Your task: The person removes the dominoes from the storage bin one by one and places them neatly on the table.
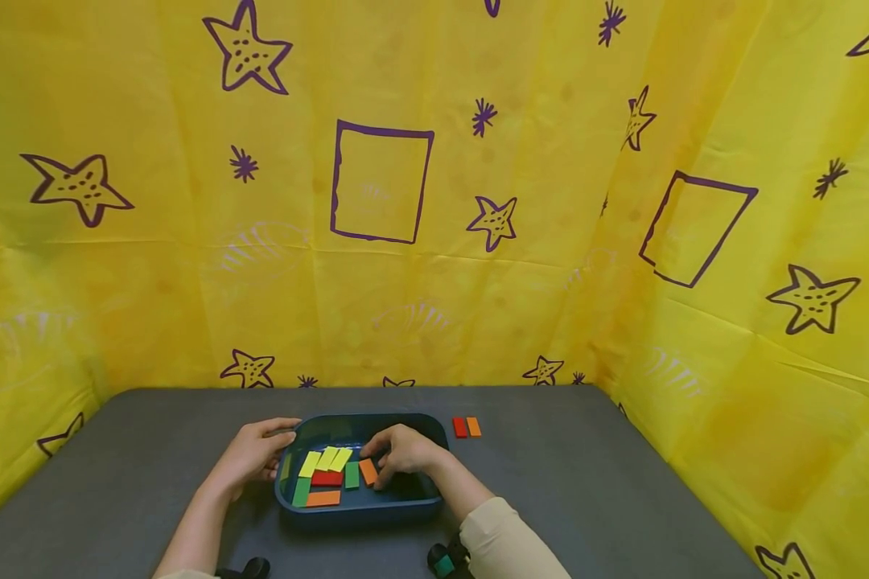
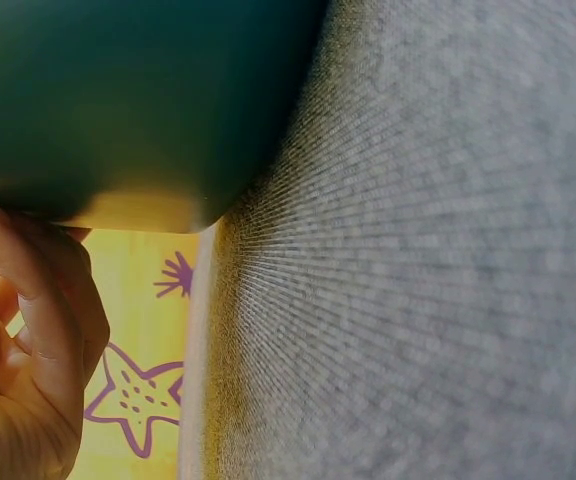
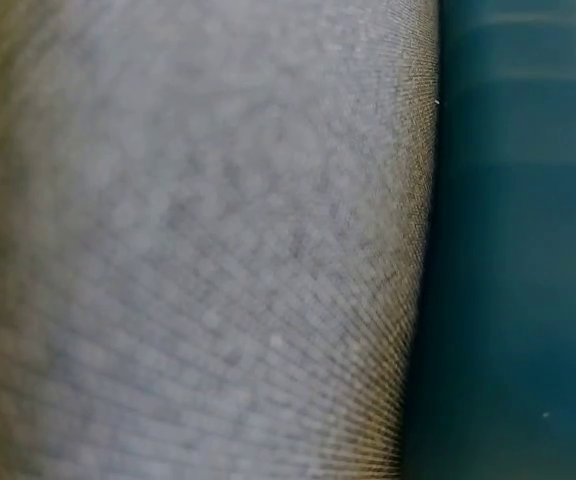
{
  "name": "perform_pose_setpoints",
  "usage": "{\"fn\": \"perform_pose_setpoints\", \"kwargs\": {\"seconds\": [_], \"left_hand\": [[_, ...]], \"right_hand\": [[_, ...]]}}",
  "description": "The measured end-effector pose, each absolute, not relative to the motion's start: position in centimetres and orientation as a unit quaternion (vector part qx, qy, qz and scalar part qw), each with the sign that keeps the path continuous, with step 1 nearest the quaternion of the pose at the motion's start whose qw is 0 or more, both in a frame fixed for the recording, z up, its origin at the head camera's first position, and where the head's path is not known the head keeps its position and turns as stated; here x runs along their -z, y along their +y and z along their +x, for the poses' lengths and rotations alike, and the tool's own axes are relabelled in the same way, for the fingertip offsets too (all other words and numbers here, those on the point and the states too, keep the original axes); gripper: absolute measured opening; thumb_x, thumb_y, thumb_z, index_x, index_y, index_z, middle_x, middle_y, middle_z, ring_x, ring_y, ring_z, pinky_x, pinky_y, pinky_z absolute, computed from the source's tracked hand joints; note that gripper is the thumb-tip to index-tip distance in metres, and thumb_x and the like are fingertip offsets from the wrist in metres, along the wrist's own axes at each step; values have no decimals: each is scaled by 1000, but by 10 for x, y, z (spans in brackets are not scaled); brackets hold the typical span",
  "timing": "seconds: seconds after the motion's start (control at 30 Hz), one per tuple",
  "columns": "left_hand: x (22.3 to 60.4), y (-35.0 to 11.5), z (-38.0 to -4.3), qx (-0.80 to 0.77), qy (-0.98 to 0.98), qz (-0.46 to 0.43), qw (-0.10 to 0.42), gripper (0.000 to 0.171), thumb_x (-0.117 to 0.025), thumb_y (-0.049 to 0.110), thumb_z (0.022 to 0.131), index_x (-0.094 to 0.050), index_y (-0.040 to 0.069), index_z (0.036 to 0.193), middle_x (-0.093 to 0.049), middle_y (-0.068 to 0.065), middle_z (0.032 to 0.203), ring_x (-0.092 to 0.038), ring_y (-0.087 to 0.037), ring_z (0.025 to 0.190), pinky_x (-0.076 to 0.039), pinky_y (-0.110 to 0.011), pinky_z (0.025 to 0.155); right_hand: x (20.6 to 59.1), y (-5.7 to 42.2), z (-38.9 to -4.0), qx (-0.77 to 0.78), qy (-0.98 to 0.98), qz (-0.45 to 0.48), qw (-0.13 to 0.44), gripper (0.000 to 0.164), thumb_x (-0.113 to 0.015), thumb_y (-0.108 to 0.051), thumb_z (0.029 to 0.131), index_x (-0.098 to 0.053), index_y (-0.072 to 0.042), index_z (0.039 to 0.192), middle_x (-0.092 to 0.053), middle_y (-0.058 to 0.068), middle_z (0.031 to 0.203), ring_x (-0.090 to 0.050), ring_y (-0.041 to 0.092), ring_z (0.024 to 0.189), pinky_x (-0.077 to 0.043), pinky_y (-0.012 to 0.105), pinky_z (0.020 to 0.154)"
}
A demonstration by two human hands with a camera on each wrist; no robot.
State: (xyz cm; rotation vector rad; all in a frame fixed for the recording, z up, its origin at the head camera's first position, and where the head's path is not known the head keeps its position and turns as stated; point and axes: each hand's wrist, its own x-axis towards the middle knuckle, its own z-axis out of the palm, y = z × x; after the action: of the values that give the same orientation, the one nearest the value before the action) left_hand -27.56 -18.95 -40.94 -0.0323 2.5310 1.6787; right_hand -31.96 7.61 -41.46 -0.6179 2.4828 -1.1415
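A dark blue-green plastic bin (image 1: pixel 362 511) stands on the table, holding several small flat rectangular blocks. My left hand (image 1: pixel 255 452) grips its left end at the rim; the left wrist view shows bent fingers (image 2: pixel 43 310) against the bin's wall (image 2: pixel 148 110). Inside the bin, my right hand (image 1: pixel 408 450) pinches a tilted orange block (image 1: pixel 368 472) between thumb and finger. Left of it lie a green block (image 1: pixel 352 474), a red block (image 1: pixel 327 478), yellow blocks (image 1: pixel 327 458), another green block (image 1: pixel 300 492) and a flat orange block (image 1: pixel 323 498). The right wrist view shows only the bin's side (image 3: pixel 528 250) and tabletop.
Beyond the bin's far right corner, a red block (image 1: pixel 459 428) and an orange block (image 1: pixel 474 427) lie side by side on the grey table (image 1: pixel 586 498). Yellow patterned cloth (image 1: pixel 384 314) hangs around the table's back and sides.
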Motion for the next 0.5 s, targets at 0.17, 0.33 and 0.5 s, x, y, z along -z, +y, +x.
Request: {"fn": "perform_pose_setpoints", "kwargs": {"seconds": [0.17, 0.33, 0.5], "left_hand": [[410, -190, -276, -553, 832, -9, 52, 46, -49, 18, 102, -47, -2, 143, -66, -8, 85, -55, -14, 59, -52, -28, 55], [410, -190, -276, -555, 830, -9, 53, 46, -49, 18, 102, -47, -2, 143, -66, -8, 85, -54, -14, 58, -51, -28, 55], [411, -190, -276, -555, 830, -8, 53, 46, -49, 18, 102, -47, -2, 143, -65, -7, 83, -54, -14, 58, -52, -28, 55]], "right_hand": [[415, 74, -318, 376, 888, -217, 153, 43, -85, 7, 65, -77, -11, 103, -73, 2, 107, -63, 12, 83, -53, 23, 70], [415, 74, -318, 360, 894, -222, 145, 41, -86, 5, 65, -76, -11, 102, -73, 1, 104, -59, 7, 78, -51, 21, 68], [415, 75, -319, 359, 892, -232, 146, 39, -85, 2, 68, -76, -11, 104, -73, 2, 103, -59, 6, 76, -50, 20, 68]]}}
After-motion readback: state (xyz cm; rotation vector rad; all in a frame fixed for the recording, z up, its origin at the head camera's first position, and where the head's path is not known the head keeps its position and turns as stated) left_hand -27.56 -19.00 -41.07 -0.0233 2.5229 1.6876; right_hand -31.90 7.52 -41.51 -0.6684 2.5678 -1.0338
